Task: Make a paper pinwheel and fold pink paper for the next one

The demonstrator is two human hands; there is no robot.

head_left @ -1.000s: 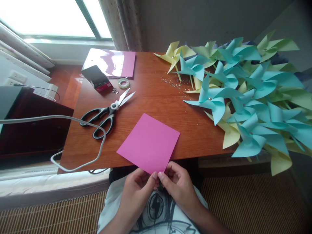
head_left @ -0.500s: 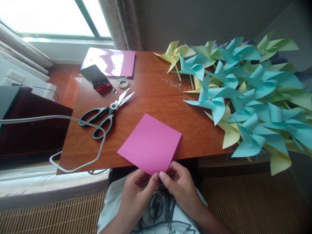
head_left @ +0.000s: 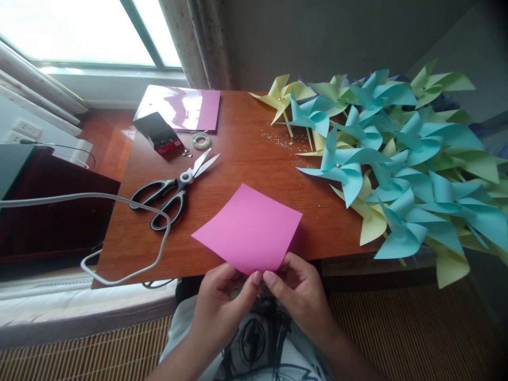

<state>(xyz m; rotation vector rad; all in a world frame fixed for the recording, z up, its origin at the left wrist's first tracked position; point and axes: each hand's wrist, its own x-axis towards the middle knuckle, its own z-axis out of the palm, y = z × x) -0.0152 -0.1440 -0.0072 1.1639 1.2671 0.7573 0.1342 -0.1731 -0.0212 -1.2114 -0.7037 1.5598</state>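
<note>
While both hands pinch its near corner, the pink sheet point(head_left: 249, 235) overhangs the table point(head_left: 246, 159) edge.
Left hand point(head_left: 222, 301) and right hand point(head_left: 297, 291) close fingertips on that corner only; a loosened pinch could let it slide, possibly onto the scissors point(head_left: 174, 193) left of it.

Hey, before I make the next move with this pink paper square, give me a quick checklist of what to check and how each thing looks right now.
1. Both hands on the square pink paper sheet: ok, left hand and right hand pinch its near corner.
2. Sheet flat and uncreased: ok, no fold shows.
3. Sheet supported: ok, mostly over the brown wooden table, with the near corner past the edge.
4. Black-handled scissors within reach: ok, lying to the left, blades slightly open.
5. Pile of blue and yellow paper pinwheels apart from the sheet: ok.
6. White cable apart from the sheet: ok, though it crosses the scissors' handles.
</note>
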